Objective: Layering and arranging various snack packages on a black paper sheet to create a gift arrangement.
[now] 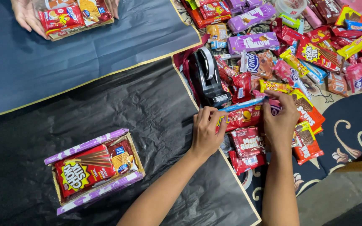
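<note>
left hand (206,130) + right hand (280,121) – I see both pinched shut on 1 red snack packet (244,117) | black tape dispenser (208,77) just behind | filled snack box (94,169) well left

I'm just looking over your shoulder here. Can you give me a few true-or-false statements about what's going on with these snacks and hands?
1. Both hands, left hand and right hand, grip one red snack packet. True.
2. The tape dispenser is bright yellow. False: it is black.
3. The small tray at lower left holds nothing. False: snack packs fill it.
4. Another person's hands hold a second tray at the top left. True.
</note>
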